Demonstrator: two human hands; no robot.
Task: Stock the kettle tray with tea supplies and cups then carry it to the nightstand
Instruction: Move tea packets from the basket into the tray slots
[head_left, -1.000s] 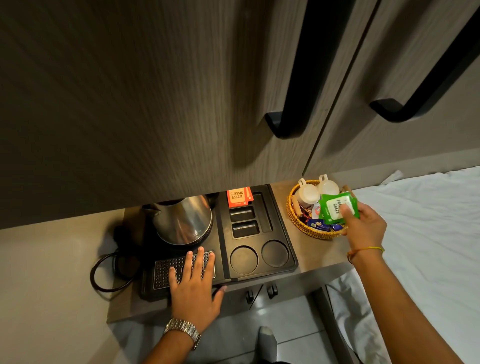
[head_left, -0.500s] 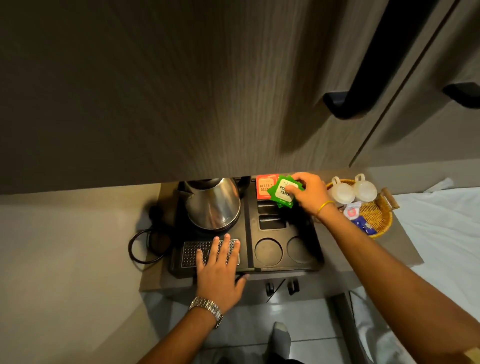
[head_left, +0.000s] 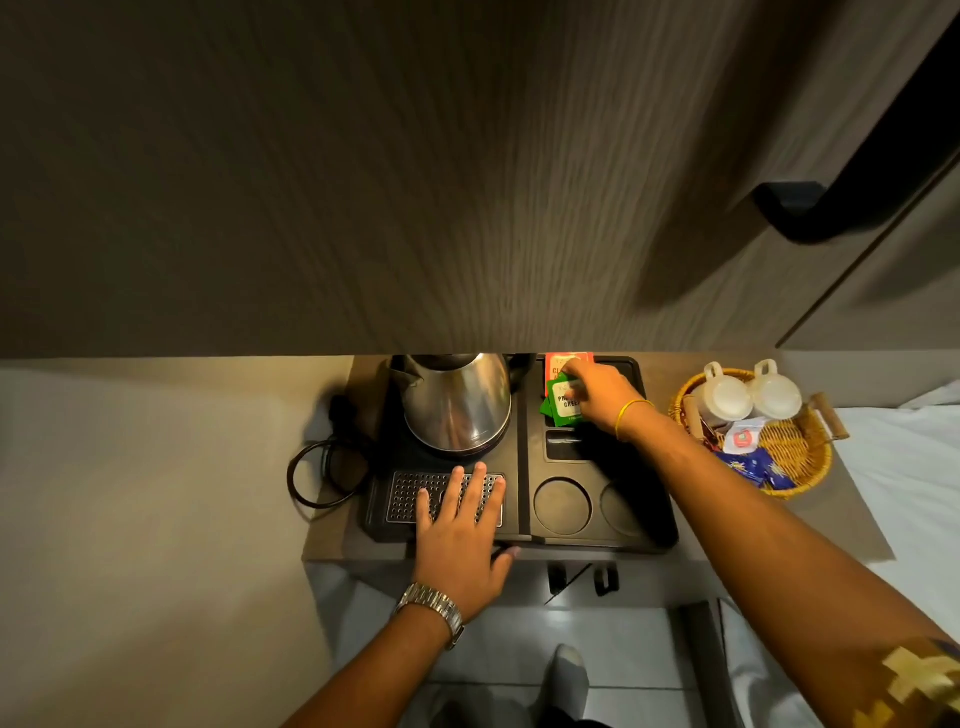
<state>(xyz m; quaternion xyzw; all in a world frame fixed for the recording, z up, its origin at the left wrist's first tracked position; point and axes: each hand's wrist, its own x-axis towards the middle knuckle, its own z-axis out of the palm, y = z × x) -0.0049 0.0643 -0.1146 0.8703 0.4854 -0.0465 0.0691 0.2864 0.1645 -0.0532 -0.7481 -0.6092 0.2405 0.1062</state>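
Kettle (head_left: 457, 402): steel, on the black tray's (head_left: 524, 457) left half.
Left hand (head_left: 462, 535): flat, fingers spread over the drip grille (head_left: 410, 496).
Right hand (head_left: 597, 397): pinching green tea sachets (head_left: 560, 408) over a rear slot, beside the red sachet (head_left: 558, 362).
Wicker basket (head_left: 800, 467): right of tray, holding two white cups (head_left: 748, 397).

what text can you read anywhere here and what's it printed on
"PR... GREE...": white label of the green tea packet under the right hand; the rest is covered.
"CL...": red tea packet at the tray's back; fingers hide the rest.
Red round mark on the white sachet in the wicker basket: too small to read.
Blue sachets: pale marks only, unreadable.
Kettle, watch: no legible text.
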